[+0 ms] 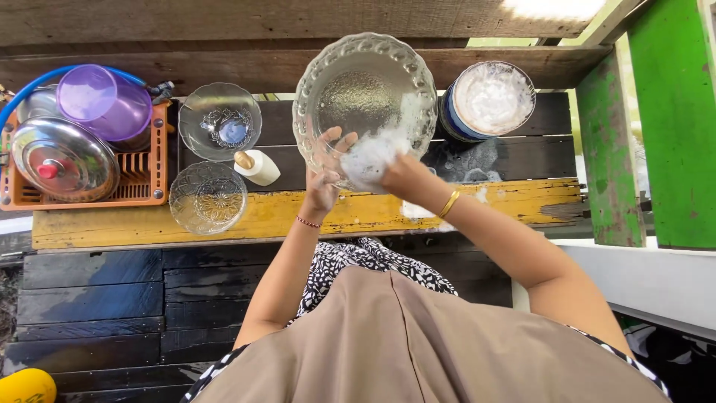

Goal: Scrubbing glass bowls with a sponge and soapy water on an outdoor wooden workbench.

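Nearest to us are our own tan apron (418, 343) and the black-and-white patterned cloth (373, 261) under it, filling the 6 o'clock part of the view. At 8 o'clock lie dark wet floor planks (89, 298), with a yellow rounded thing (26, 386) in the far corner at 7 o'clock.

Both forearms rise toward 12 o'clock and meet over the yellow-painted front edge of the table (522, 201). Our left hand (324, 172), a thin red bracelet on its wrist, is closed on the lower rim of the large clear glass plate (364, 93), fingers spread behind the glass and thumb in front, holding it tilted up toward us. Our right hand (399, 173), a gold bangle on its wrist, is clamped on a foamy white sponge (369, 157) and presses it against the plate's lower face; suds streak up the plate's right side. The plate is held above the table, just past centre toward 12 o'clock.

At 10 o'clock, on the table, a small patterned glass bowl (208, 197) sits nearest us, a white bottle with a gold cap (257, 166) lies just beside it, and a second glass bowl (221, 121) stands behind them. Farther toward 9 o'clock an orange rack (142, 179) holds a steel pot lid (63, 158) and a purple plastic bowl (104, 101), with a blue hose (30, 88) curving over them.

At 1 o'clock, near the plate, stands a blue-sided tub full of foam (492, 98). Green-painted wooden posts (656, 119) stand at 3 o'clock.
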